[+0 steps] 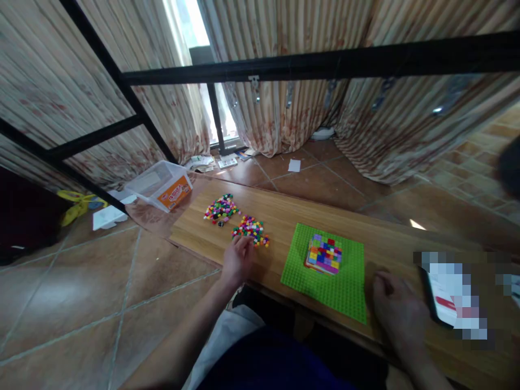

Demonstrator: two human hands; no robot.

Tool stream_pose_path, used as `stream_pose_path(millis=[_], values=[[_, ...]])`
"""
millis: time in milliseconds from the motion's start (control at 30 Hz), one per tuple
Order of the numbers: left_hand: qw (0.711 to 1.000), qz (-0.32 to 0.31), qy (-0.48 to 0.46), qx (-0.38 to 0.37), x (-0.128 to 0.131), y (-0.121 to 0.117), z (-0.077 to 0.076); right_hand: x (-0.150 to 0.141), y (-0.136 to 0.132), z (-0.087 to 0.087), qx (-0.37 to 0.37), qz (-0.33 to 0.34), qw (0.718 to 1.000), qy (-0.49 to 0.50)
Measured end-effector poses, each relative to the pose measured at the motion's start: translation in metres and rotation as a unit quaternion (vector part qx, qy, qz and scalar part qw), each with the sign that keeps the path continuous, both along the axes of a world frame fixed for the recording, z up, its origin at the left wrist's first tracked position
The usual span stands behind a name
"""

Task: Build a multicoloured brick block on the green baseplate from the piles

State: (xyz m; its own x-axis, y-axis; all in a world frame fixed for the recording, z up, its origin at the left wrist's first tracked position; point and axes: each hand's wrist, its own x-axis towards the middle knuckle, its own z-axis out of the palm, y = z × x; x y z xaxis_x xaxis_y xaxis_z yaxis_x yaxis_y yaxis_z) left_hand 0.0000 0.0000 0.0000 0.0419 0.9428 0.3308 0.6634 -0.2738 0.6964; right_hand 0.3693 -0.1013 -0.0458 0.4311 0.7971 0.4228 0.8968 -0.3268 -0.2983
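My left hand point(239, 261) reaches to the near edge of a pile of small multicoloured toy bricks point(251, 225), its fingers drawn together at the bricks; whatever they pinch is too small to make out. To the right lies a green studded baseplate point(294, 271). On it stands a low, blocky build of coloured bricks point(325, 253), with purple, red, yellow and orange pieces on top and a white and orange side. Just past the baseplate's right edge, my right hand point(398, 309) rests on the table, fingers curled in, with nothing visible in them.
A second brick pile point(221, 208) lies farther left on the wooden table point(276, 206), with a small black piece point(220, 223) beside it. A phone point(441, 298), partly blurred out, is at the right. A clear plastic box point(160, 184) with an orange label stands beyond the table's left end.
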Motion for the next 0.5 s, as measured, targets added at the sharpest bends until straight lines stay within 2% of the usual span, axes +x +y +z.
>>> stream_pose_path(millis=[100,233,367,500], values=[[0.993,-0.059,-0.100,-0.021,0.029,-0.008,0.009,0.001,0.000,-0.001,0.003,0.013,1.000,0.002],[0.979,-0.111,-0.163,-0.050,0.074,-0.013,0.018,0.002,0.001,-0.004,0.010,0.021,1.000,0.007],[0.973,-0.155,-0.169,-0.033,0.104,-0.012,0.024,0.001,0.002,-0.004,0.018,0.019,1.000,0.006],[0.973,-0.188,-0.137,-0.007,0.118,-0.006,0.024,-0.002,0.003,-0.001,0.018,0.011,1.000,0.013]])
